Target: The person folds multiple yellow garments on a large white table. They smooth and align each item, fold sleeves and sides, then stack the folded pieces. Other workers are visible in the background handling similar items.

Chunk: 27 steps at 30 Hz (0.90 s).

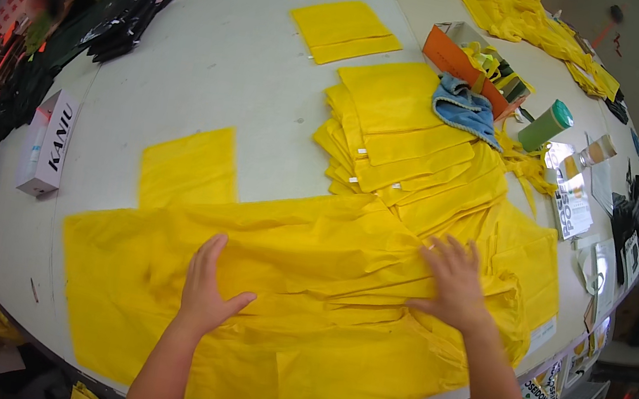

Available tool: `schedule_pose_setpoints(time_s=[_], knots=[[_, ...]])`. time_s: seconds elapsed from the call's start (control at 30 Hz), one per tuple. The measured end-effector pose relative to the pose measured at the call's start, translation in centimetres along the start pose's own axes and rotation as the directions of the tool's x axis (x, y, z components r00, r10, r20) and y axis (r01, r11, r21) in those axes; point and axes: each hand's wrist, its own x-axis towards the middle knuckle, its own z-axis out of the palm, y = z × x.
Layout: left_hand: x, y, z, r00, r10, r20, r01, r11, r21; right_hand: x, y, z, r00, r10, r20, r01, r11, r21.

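Observation:
A large yellow garment of thin, smooth material (306,281) lies spread and creased over the near part of the table. My left hand (214,287) is over its middle left, thumb apart from the other fingers. Toward the garment's gathered right end, my right hand (452,283) has its fingers spread. Neither hand grips anything; whether the palms touch the material I cannot tell. Beyond the right hand is a fanned stack of folded yellow pieces (399,120). One folded yellow piece (191,167) pokes out past the garment's far edge, partly covered by it.
Another folded yellow piece (346,32) lies on the white table (219,42). A blue cloth (467,110) rests against an orange box (452,49), near a green bottle (546,125). A white box (51,144) stands left. Dark garments (127,19) line the far left edge.

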Motion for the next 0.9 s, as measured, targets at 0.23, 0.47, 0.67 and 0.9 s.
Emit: schedule_pose_setpoints(time_s=[0.23,0.47,0.67,0.9], knots=[[1.3,-5.5,-0.5,0.852,-0.309,0.422,-0.065,0.738,0.672,-7.4,9.1,5.7,0.959,0.154,-0.239,-0.157,0.988,0.006],[11.2,3.5,9.6,0.981,0.053,0.187,-0.036,0.995,-0.090,-6.1,7.1,5.6,0.900,-0.076,-0.429,0.067,0.997,-0.038],[18.0,7.1,16.3,0.860,-0.045,0.508,0.064,0.998,-0.018,-6.0,6.7,2.5,0.924,-0.283,-0.255,0.272,0.959,-0.078],[15.9,6.7,14.4,0.977,0.087,0.193,-0.100,0.993,0.060,-4.1,4.2,3.1,0.968,-0.058,0.243,0.044,0.997,0.064]])
